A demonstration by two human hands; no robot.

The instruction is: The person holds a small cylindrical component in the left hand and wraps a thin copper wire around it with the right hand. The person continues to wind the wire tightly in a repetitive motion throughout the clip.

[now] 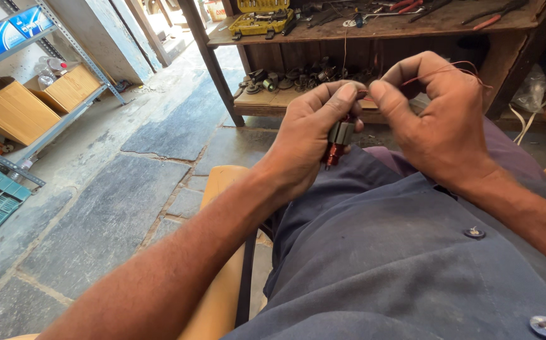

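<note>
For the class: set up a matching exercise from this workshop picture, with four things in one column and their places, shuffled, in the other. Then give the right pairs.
Things:
1. small motor armature
2. thin copper wire
3. yellow tool case
4. cardboard boxes

Places:
A. on the metal rack, at left
B. gripped in the left hand
C. on top of the wooden bench
D. pinched by the right hand

Pairs: 1-B, 2-D, 3-C, 4-A

Glossy copper-wound metal armature point(339, 140), rough wooden bench point(380, 28)
</note>
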